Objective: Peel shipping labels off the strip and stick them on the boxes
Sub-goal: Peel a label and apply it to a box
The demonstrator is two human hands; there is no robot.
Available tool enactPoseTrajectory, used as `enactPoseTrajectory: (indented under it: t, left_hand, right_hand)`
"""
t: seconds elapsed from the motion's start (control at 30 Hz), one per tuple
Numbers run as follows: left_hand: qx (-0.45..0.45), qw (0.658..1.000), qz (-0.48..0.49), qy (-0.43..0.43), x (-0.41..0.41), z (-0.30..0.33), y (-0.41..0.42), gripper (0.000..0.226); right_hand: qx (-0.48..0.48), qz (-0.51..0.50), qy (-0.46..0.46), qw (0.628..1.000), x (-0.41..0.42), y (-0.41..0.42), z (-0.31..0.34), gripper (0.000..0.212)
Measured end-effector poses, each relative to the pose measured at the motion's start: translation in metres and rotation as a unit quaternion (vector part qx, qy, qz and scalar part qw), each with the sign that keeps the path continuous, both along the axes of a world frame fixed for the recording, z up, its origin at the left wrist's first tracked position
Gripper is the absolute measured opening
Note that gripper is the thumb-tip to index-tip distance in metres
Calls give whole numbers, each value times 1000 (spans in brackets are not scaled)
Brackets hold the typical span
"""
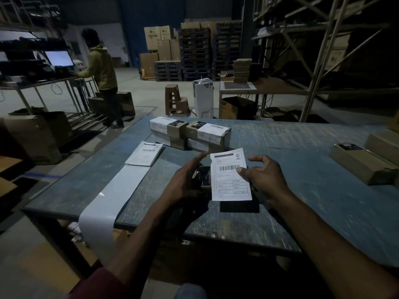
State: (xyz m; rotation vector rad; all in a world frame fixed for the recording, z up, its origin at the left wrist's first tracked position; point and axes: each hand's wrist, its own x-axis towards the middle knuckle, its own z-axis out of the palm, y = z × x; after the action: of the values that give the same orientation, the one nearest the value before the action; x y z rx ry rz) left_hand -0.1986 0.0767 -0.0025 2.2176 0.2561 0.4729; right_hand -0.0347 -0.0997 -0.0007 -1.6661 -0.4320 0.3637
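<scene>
A peeled shipping label (230,174) is held above a dark box (238,205) near the front of the table (302,160), pinched at its right edge between the thumb and fingers of the right hand (262,179), printed side up, presumably so that the adhesive back faces the box. The left hand (185,182) is kept beside the label's left edge with its fingers straight and slightly spread, clamped on nothing; it appears to be placed there to steady the box or to guide the free edge down, though how much it touches the box cannot be told in the dim light. The backing strip (112,197) is laid across the left of the table and hangs over its front edge, with a further unpeeled label (144,156) at its far end, kept within reach. Two labelled boxes (190,134) are set aside at the far edge, and an unlabelled box (360,164) waits at the right.
</scene>
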Motion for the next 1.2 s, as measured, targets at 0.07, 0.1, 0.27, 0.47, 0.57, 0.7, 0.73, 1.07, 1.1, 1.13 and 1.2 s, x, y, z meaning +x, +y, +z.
enactPoseTrajectory:
  t: [0.07,0.1,0.27,0.47,0.57,0.7,0.73,1.07,1.1,1.13,1.2]
  left_hand:
    - [6,1000,0,-3,0,-2,2,113]
    - [11,1000,2,-2,0,-3,3,113]
    - [47,999,8,-8,2,-9,8,103]
    - [88,996,-4,3,6,-16,17,89]
    - [106,994,-10,10,8,-14,17,86]
    - [115,993,-17,4,7,-15,18,81]
    - [112,994,-16,5,7,-16,18,79]
    - [106,994,-25,4,3,-14,14,88]
    - [107,994,-25,6,3,-15,14,86]
    - [108,994,-23,6,3,-16,15,83]
    - [125,992,-14,8,4,-18,16,85]
  right_hand:
    - [0,0,-2,1000,0,1,-1,48]
    - [0,1,-1,1000,-1,2,-1,48]
    - [-4,3,2,1000,-1,2,-1,47]
    - [-18,-4,-6,1000,-1,2,-1,47]
    - [-28,-2,-14,1000,-1,2,1,49]
    - [-37,-3,-25,999,-1,1,3,49]
    - [-36,-4,-27,999,0,1,2,49]
    - [-72,-26,-56,995,11,5,-7,59]
    - [-77,-26,-61,995,11,5,-7,60]
    - [-81,-26,-65,994,11,5,-6,60]
    - [-85,-23,-74,993,10,4,-5,60]
